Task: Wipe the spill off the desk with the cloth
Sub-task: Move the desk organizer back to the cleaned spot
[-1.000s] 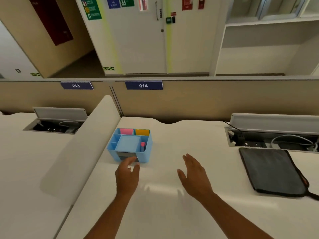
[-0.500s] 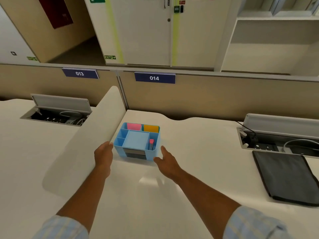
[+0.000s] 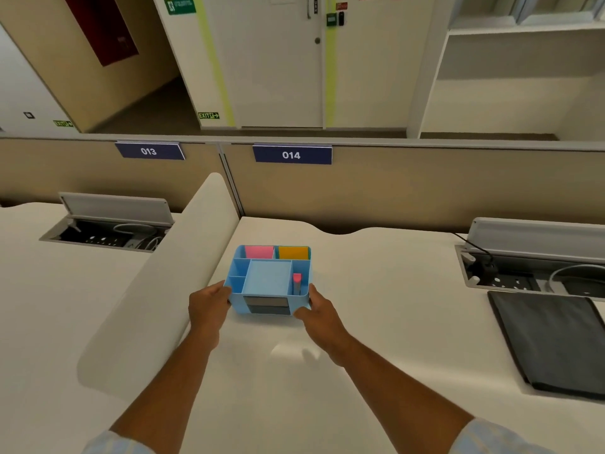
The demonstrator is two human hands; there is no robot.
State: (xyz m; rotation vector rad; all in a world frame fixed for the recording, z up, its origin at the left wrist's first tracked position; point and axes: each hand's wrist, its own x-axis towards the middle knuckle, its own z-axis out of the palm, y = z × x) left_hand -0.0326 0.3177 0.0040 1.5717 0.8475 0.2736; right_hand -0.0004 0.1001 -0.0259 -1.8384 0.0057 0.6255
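A light blue desk organiser (image 3: 268,278) stands on the white desk (image 3: 376,322), with pink and orange pads in its back compartments and a red-capped pen on its right. My left hand (image 3: 209,306) grips its left side and my right hand (image 3: 319,314) grips its right front corner. A faint glossy patch (image 3: 291,352) shows on the desk just in front of the organiser, between my forearms. No cloth is in view.
A dark grey flat pouch (image 3: 550,342) lies at the right. Open cable trays with sockets sit at the back right (image 3: 530,273) and on the neighbouring desk (image 3: 108,231). A white curved divider (image 3: 157,290) borders the desk on the left. A beige partition (image 3: 425,188) closes the back.
Both hands moved forward from the open desk to the organiser's two sides and closed on it. The view has tilted down and come nearer.
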